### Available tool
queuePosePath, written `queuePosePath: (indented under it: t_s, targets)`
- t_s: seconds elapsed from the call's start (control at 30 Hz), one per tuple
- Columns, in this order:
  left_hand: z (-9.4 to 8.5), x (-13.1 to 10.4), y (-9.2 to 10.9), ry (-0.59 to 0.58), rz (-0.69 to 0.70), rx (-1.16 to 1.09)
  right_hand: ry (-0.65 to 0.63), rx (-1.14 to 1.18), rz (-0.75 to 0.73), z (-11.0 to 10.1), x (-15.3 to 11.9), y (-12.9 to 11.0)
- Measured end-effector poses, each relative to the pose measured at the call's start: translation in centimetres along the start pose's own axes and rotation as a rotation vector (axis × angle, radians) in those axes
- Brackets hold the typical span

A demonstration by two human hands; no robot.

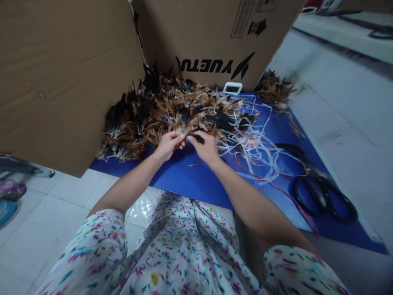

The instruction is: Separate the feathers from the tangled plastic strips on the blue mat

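Note:
Both of my hands meet over the front of a big pile of brown and black feathers (166, 102) on a blue board (184, 174). My left hand (170, 144) pinches a light-brown feather (188, 130) between thumb and fingers. Close beside it, my right hand (205, 146) is closed on a dark feather (198, 138), whose tip shows by the fingers. Whether the two pieces are joined cannot be seen. A tangle of white plastic strips (260, 151) with some red string (276, 186) lies to the right of my right hand.
Black-handled scissors (322, 196) rest at the board's right. A small white device with a dark screen (232, 88) stands behind the feathers. Cardboard panels (208, 32) rise behind and at the left (55, 82). Another feather bunch (274, 90) lies at back right.

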State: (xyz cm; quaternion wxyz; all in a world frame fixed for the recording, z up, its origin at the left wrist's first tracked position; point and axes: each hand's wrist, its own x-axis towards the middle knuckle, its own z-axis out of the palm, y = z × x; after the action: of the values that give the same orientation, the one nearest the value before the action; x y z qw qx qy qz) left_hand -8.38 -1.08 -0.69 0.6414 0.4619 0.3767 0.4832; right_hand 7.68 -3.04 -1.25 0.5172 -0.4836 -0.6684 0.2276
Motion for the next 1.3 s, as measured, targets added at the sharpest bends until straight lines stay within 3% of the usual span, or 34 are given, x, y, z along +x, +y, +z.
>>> queuePosePath:
  t_s: [0.2, 0.43, 0.7, 0.9, 1.03, 1.2, 1.3]
  targets:
    - [0.1, -0.2, 0.4, -0.002, -0.100, -0.011, 0.054, 0.016, -0.087, -0.9, 0.5, 0.5]
    - [0.0, -0.3, 0.6, -0.043, -0.202, -0.035, 0.000, -0.060, -0.226, -1.3, 0.5, 0.2]
    - [-0.2, -0.2, 0.5, -0.072, -0.221, -0.015, -0.026, -0.351, -0.335, -1.8, 0.4, -0.1]
    - [-0.3, -0.2, 0.5, -0.103, -0.222, 0.034, -0.062, -0.418, -0.398, -2.0, 0.3, -0.1]
    - [-0.4, -0.2, 0.5, -0.117, -0.190, 0.022, -0.075, -0.318, -0.319, -1.6, 0.5, 0.1]
    - [-0.6, 0.0, 0.2, -0.072, -0.080, 0.025, -0.022, 0.086, -0.021, -0.6, 0.6, 0.5]
    - [-0.5, 0.1, 0.0, -0.079, -0.013, 0.049, -0.069, 0.266, 0.112, 0.0, 0.5, 0.4]
